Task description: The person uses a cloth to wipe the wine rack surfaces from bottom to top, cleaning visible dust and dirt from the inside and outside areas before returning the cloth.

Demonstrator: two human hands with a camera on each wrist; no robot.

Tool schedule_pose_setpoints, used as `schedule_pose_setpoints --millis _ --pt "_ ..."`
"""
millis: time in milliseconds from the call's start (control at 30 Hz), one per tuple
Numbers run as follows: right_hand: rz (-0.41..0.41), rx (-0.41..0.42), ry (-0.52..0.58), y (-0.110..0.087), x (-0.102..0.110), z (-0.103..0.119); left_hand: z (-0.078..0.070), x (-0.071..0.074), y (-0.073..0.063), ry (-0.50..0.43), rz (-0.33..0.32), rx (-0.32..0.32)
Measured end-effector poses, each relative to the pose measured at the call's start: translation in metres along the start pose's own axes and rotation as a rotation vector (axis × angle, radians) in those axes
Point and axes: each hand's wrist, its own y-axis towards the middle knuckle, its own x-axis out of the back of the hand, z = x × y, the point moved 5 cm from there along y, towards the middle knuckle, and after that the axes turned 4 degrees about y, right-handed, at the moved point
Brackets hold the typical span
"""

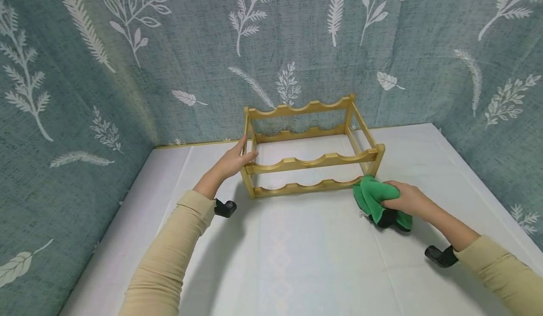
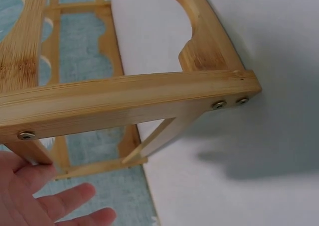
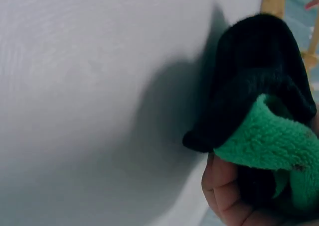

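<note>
A light wooden wine rack with scalloped rails stands on the table near the fabric wall. At its left end my left hand holds the upper side bar; in the left wrist view, some fingers stretch out beyond the wood. My right hand grips a bunched cleaning cloth, green and fluffy on one side and black on the other. The cloth is right at the foot of the rack's front right post. In the right wrist view, curled fingers show under the cloth's folds.
A white cloth covers the table. Blue-green fabric with white leaf prints rises behind the rack and on both sides. Black wrist mounts project from both wrists, just above the table.
</note>
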Motion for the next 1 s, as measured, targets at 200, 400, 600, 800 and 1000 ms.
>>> schedule_pose_setpoints --millis 200,400,600,800,1000 --pt "0.065 0.15 0.002 0.002 -0.015 0.038 0.002 0.001 -0.002 -0.004 -0.004 -0.002" --pt "0.161 0.297 0.057 0.026 -0.06 0.102 -0.001 0.001 -0.002 -0.003 0.005 0.003" --pt "0.249 0.347 0.101 0.065 -0.111 0.159 -0.003 0.001 -0.003 -0.011 0.0 0.004" --pt "0.24 0.307 0.174 0.091 -0.144 0.188 -0.002 0.0 -0.003 -0.019 -0.008 -0.008" --pt "0.137 0.229 0.131 0.093 -0.144 0.18 0.0 0.0 -0.002 -0.016 -0.014 0.0"
